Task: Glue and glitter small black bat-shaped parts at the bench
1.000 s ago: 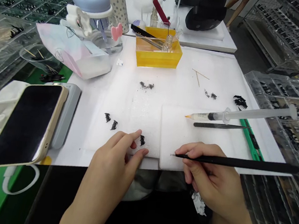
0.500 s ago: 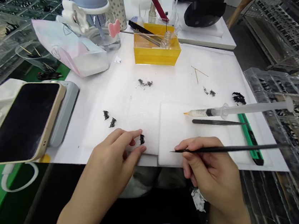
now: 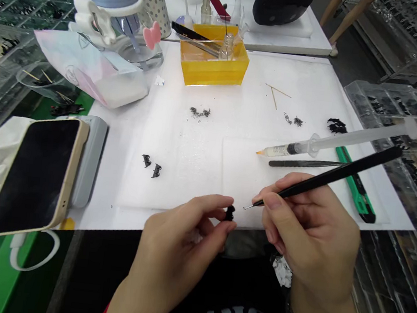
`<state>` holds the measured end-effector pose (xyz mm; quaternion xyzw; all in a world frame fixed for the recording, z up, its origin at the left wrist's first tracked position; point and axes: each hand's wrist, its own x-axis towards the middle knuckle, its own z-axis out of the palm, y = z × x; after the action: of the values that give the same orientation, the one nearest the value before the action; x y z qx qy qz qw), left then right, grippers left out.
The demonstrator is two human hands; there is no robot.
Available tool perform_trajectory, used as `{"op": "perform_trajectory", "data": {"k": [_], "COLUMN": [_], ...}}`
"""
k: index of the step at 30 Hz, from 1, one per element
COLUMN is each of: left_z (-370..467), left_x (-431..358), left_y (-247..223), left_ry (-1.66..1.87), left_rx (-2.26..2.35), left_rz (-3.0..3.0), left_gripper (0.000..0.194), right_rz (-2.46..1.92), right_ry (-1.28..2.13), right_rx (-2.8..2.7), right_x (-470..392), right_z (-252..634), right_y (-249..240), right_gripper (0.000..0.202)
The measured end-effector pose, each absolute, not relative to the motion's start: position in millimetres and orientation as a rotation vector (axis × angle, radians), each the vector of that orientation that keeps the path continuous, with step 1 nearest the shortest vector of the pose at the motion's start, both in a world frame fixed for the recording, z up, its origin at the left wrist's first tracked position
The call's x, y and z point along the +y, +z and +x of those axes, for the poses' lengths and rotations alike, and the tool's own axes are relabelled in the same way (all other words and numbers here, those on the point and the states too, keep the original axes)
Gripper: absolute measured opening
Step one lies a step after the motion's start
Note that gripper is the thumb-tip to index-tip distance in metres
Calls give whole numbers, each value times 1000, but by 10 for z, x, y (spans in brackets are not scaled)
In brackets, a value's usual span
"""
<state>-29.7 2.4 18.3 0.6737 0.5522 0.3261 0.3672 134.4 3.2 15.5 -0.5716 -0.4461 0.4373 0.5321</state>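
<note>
Between the thumb and forefinger of my left hand (image 3: 187, 239) is a small black part (image 3: 229, 212), raised at the front edge of the white foam sheet. My right hand (image 3: 306, 228) grips a thin black pen-like tool (image 3: 326, 177) with a fine metal tip. That tip points left, a short way from the part and apart from it. Two similar small black parts, one (image 3: 146, 160) above the other (image 3: 156, 171), lie on the foam to the left. Beyond my right hand rest a syringe (image 3: 300, 148) with an orange tip and dark tweezers (image 3: 301, 163).
A yellow box (image 3: 214, 69) with bottles and tools stands at the back. Tiny dark bits (image 3: 200, 112) lie in front of it. A green utility knife (image 3: 358, 193) is at the right, a phone (image 3: 35, 172) at the left. Compartment trays (image 3: 415, 130) line the right side.
My left hand has lifted the small black part off the foam and moved it right, towards the tool. The tool in my right hand is tilted more steeply, its back end higher.
</note>
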Motion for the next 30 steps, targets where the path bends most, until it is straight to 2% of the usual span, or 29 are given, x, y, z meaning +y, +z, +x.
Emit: {"op": "perform_trajectory", "data": {"k": [5,10,30], "left_z": [-154,-91,-130], "left_x": [96,103,134], "left_y": [135,168,146], "left_ry": [715,792,737], "left_rx": [1303,1341,1267], "left_rz": [1272,946,958], "left_gripper": [19,18,22], "right_rz": [-1398,-1355,-1307], "right_ry": [1110,1110,1215], "right_rx": [-1080,-1072,-1213], "right_x": [68,76,56], "right_z": [1369,1386,1434], "right_y": [107,102,78], "right_gripper": [10,9,9]}}
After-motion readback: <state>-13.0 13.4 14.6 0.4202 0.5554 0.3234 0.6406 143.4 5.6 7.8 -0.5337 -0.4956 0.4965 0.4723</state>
